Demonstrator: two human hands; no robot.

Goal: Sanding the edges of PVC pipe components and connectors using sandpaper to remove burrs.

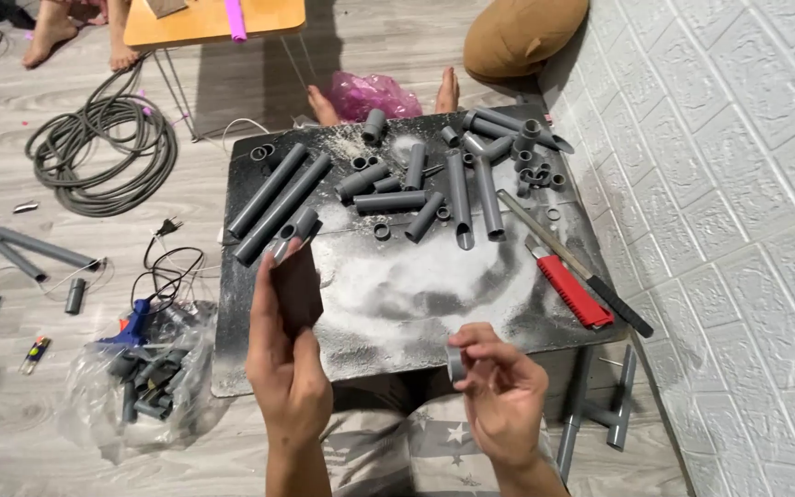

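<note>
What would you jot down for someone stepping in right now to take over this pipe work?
Left hand: grip closed on a dark sanding block, raised over the board.
Right hand: pinching a short grey pipe ring.
Dusty black board: many cut grey pipes and small rings along its far side; red-handled saw at the right.
Done: plenty of pieces cut, white dust everywhere.
Left: the ring in hand seems unfinished; the glue gun lies on the floor.

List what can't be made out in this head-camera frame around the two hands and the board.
- Small grey ring: mostly hidden by the right hand's fingers; its full shape can't be told.
- Dark block: its lower part is hidden by the left hand.
- Plastic bag of pipe pieces: contents blurred by the crumpled film.
- Wooden table: cut off by the top edge.
</note>
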